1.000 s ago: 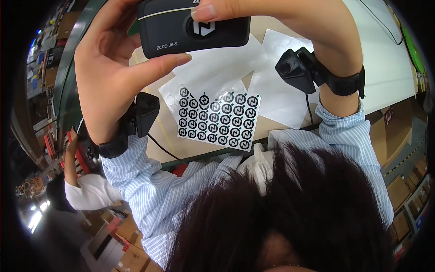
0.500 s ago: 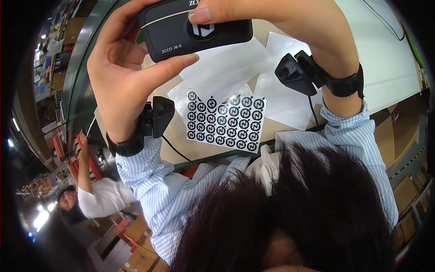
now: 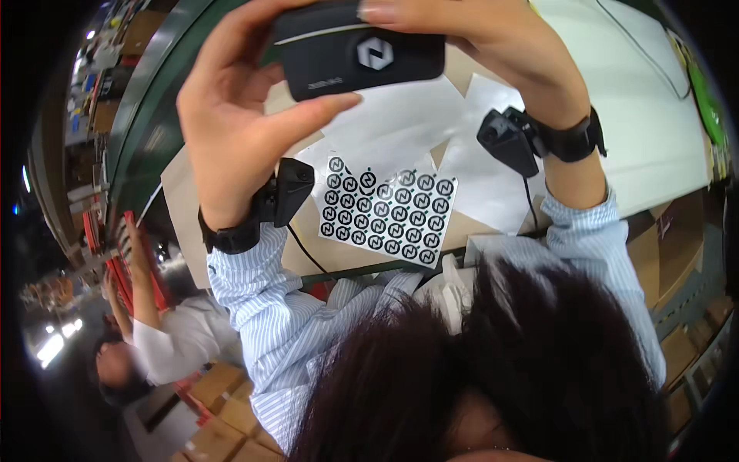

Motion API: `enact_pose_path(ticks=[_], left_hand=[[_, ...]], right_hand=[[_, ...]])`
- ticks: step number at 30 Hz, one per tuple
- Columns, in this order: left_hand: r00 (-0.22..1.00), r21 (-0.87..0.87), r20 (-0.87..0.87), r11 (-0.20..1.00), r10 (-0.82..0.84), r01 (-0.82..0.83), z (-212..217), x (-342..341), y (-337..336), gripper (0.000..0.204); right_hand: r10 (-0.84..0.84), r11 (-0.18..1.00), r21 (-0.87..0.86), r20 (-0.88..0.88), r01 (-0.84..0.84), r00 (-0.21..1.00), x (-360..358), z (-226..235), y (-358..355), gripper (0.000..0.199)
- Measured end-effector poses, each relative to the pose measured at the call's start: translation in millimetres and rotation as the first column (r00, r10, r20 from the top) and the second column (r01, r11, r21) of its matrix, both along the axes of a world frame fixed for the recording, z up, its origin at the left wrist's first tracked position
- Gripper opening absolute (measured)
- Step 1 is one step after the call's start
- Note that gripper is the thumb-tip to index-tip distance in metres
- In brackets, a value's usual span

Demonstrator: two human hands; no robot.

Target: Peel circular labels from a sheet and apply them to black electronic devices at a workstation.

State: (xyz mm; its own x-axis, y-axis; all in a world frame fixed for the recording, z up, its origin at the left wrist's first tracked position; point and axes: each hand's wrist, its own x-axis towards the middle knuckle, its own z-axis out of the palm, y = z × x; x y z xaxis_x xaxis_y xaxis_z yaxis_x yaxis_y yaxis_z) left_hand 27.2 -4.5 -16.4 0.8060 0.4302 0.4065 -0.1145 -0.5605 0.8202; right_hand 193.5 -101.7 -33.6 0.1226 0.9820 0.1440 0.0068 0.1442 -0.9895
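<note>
A black, rounded box-shaped device (image 3: 416,65) with a thin pale line and a white hexagonal emblem (image 3: 375,54) is held up at the far side. My left hand (image 3: 239,115) grips its left end, fingers behind and thumb along the lower edge. From the right, my right hand (image 3: 477,27) holds the top edge, its thumb just above the emblem; its other fingers are hidden. Beneath lies a white sheet of round black stickers (image 3: 389,212), with a gap in its upper part.
Plain white sheets (image 3: 416,127) lie around the sticker sheet on a tan board (image 3: 192,208). Black camera units (image 3: 508,138) with cables are strapped to both my wrists. Cardboard boxes (image 3: 219,385) and another person in a white top (image 3: 181,339) are at the lower left.
The black device and both hands have shifted within the view, the device to the right. My right thumb has come off the emblem, which now shows whole.
</note>
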Motion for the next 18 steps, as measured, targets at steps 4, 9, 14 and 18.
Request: enact_pose_path(ticks=[4, 9, 14, 18], left_hand=[[0.999, 0.046, 0.025, 0.999, -0.026, 0.025, -6.8, -2.6, 3.8, 0.054], [0.999, 0.062, 0.007, 0.997, -0.044, 0.044, -18.5, -4.9, 16.5, 0.049], [0.986, -0.14, -0.138, 0.988, -0.09, 0.071, -24.3, -10.0, 28.3, 0.06], [0.979, -0.362, -0.177, 0.932, -0.097, 0.027, -24.3, -14.7, 31.0, 0.067]], right_hand=[[0.058, 0.996, -0.054, -0.128, -0.065, 0.99, -2.9, -0.1, 1.4, 0.051], [-0.194, 0.976, 0.118, 0.092, 0.183, 0.977, -14.5, -10.8, 1.1, 0.041], [-0.33, 0.937, 0.209, 0.269, 0.279, 0.905, -25.9, -25.9, 11.5, 0.056], [-0.259, 0.962, 0.157, 0.276, 0.222, 0.926, -27.6, -37.3, 17.2, 0.045]])
